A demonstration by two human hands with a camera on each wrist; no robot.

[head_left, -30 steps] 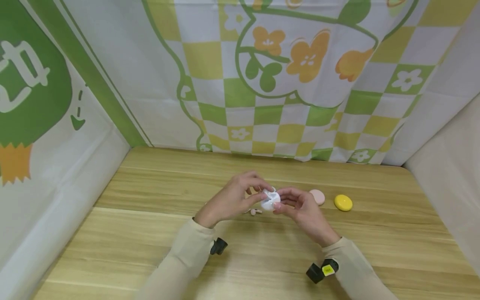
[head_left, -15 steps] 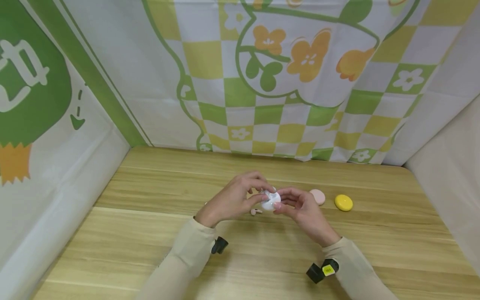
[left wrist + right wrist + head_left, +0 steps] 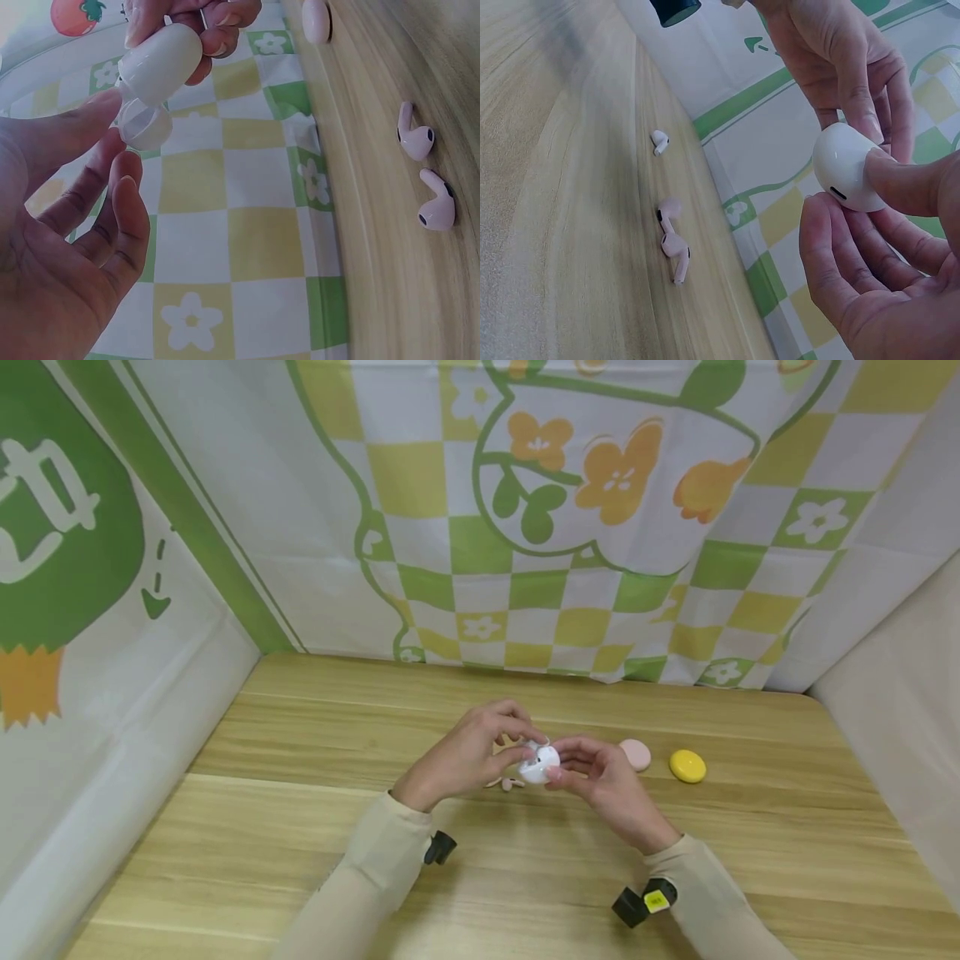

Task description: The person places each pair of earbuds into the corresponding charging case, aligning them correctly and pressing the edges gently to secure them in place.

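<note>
1. Two bare hands — the left hand point(image 3: 468, 752) and the right hand point(image 3: 611, 781) — are holding a small white case point(image 3: 537, 768) between them, near the middle of the wooden bench point(image 3: 525, 893).
2. The right hand's fingers are grasping the case body, with the thumb pressing on its glossy shell; in the right wrist view a dark slot point(image 3: 838, 193) is showing toward seven o'clock on that shell.
3. The left hand's thumb and fingers are pinching the lid point(image 3: 146, 126), which is standing open from the body.
4. From the case in the head view, two pink earbuds point(image 3: 672, 232) are lying at eight o'clock on the bench, just beside each other and near the left hand.
5. One white earbud point(image 3: 659, 141) is lying toward twelve o'clock of that pink pair in the right wrist view.
6. At three o'clock from the case, a round pink object point(image 3: 636, 755) is resting just beyond the right hand; farther out in the same direction, a round yellow object point(image 3: 687, 766) is resting near it.
7. Beige sleeves point(image 3: 367, 860) are covering both forearms, and a checked, flowered backdrop point(image 3: 585, 585) is hanging at twelve o'clock.
</note>
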